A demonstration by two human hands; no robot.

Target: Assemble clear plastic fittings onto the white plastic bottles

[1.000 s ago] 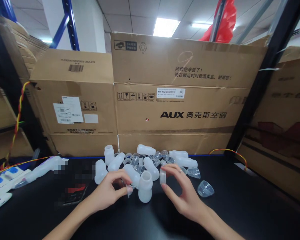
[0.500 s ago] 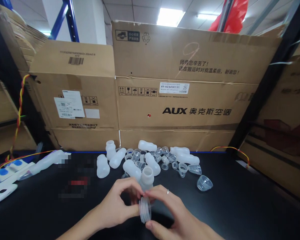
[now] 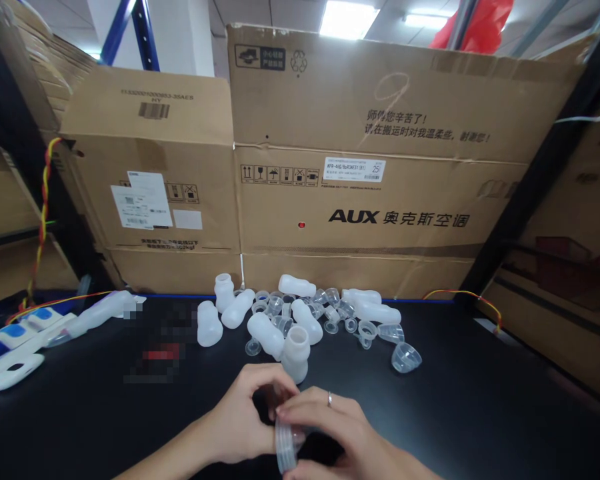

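Judging by looks, the ribbed ring (image 3: 284,448) should be light, stiff, slippery, best held around the outside. It is pinched by the right hand (image 3: 345,430) in front of the nearest bottle (image 3: 295,355); any grip by the left hand (image 3: 244,415) is hidden.

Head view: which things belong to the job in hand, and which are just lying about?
Likely the job's:
clear ring, being held
white bottles
clear cups

Probably just lying about:
cardboard
red-and-yellow wire
red plastic

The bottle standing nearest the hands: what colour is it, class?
The bottle is a translucent, milky white; the head view shows it.
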